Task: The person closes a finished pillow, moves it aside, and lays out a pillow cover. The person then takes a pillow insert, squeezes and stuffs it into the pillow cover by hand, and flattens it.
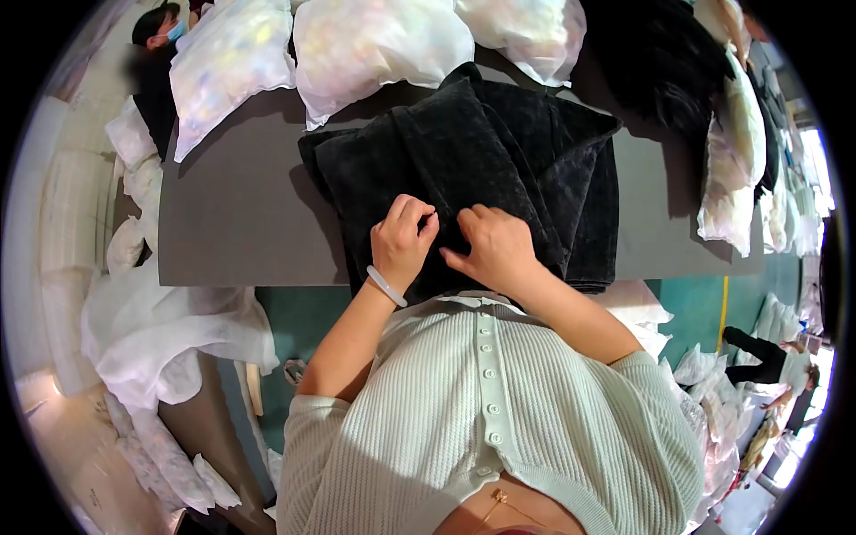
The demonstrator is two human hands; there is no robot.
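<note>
Black velvety fabric pieces [464,152], looking like cushion covers, lie in an overlapping pile at the table's front edge. My left hand [403,239], with a pale band on its wrist, is over the near part of the pile. Its thumb and forefinger are pinched together at a tiny dark spot too small to name. Beside it, my right hand [495,242] rests on the black fabric, fingers bent, the thumb held apart from them. Nothing shows in the right hand.
The grey table [241,214] carries several white stuffed pillow inserts [383,53] along its far side. More black fabric [660,62] is heaped at the far right. White sheeting [178,334] hangs at the left. Other people [160,53] are at the far left and right.
</note>
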